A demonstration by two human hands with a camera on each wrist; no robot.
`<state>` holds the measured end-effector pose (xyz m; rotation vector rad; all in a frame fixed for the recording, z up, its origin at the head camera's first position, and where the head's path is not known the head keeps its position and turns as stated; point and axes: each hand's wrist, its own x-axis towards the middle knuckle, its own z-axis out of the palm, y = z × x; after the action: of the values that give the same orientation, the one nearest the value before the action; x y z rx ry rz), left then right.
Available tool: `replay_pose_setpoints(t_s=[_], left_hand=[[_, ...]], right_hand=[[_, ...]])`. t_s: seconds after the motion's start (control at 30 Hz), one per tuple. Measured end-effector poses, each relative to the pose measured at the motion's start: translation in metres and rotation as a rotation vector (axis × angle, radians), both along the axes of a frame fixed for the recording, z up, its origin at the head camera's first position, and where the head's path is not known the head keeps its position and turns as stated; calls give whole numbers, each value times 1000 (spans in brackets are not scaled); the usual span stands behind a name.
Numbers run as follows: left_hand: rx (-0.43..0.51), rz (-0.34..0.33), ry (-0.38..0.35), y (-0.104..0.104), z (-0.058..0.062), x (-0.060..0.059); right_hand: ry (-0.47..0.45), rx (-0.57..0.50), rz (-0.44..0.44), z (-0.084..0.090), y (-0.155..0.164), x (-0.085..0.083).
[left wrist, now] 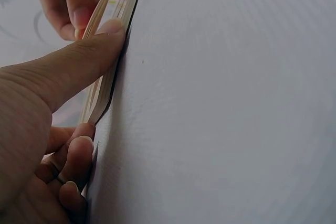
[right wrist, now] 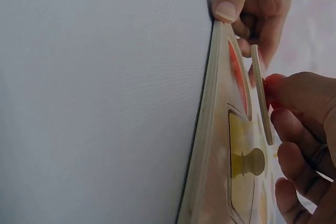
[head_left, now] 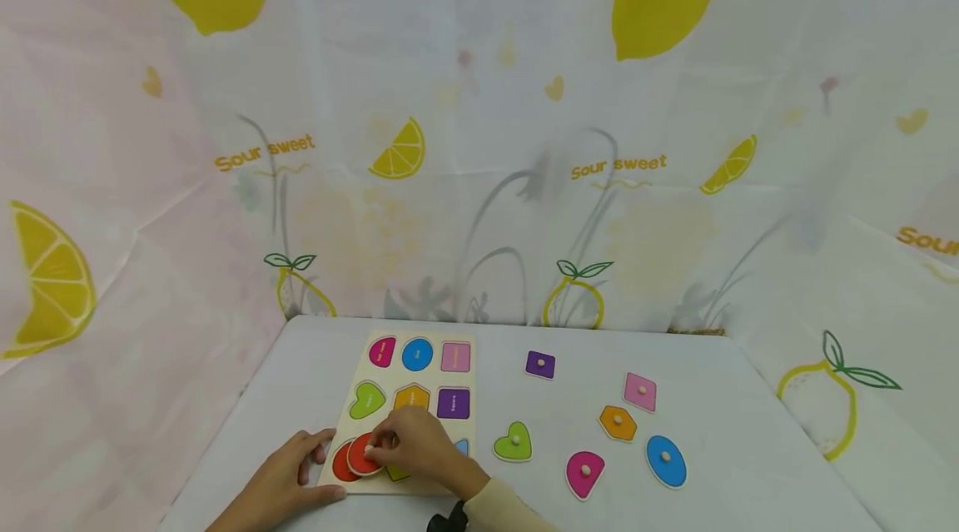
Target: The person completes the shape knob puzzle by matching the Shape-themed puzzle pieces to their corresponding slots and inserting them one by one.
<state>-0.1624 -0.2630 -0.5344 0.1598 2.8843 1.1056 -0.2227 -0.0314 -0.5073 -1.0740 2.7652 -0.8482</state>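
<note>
Under the right hand, fingers pinch the knob of a round red wooden puzzle piece, held tilted just above its red circular slot at the near-left corner of the pale wooden shape-puzzle board. Left hand steadies that same board corner, thumb pressed flat on the board edge, other fingers loosely curled against the white desk. Beside the right fingers, a yellow knobbed piece sits in the board. Well right of the fingers, loose pieces lie on the desk: green heart, pink oval-ish piece, blue oval, orange hexagon.
</note>
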Motion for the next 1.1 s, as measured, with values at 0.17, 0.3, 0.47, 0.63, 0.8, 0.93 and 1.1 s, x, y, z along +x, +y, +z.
replay_pose_setpoints(t_s=[0.17,0.3,0.47,0.63,0.8,0.93,1.1], left_hand=[[9,-22,7,0,-1,1],[19,3,-9,1,0,2],[4,5,-6,2,0,1],[-2,4,-9,2,-2,-1],[8,-30,23,-1,-3,0],[27,-64,49,-3,-2,0],[36,-74,47,-4,-1,1]], right_hand=[[-36,14,-2,-2,-6,2],[-16,37,11,-3,-11,3],[-14,41,13,-5,-15,4],[-15,44,9,-7,-16,4],[-10,35,10,-7,-18,3],[13,44,8,-6,-21,2],[14,64,-8,-7,-26,2]])
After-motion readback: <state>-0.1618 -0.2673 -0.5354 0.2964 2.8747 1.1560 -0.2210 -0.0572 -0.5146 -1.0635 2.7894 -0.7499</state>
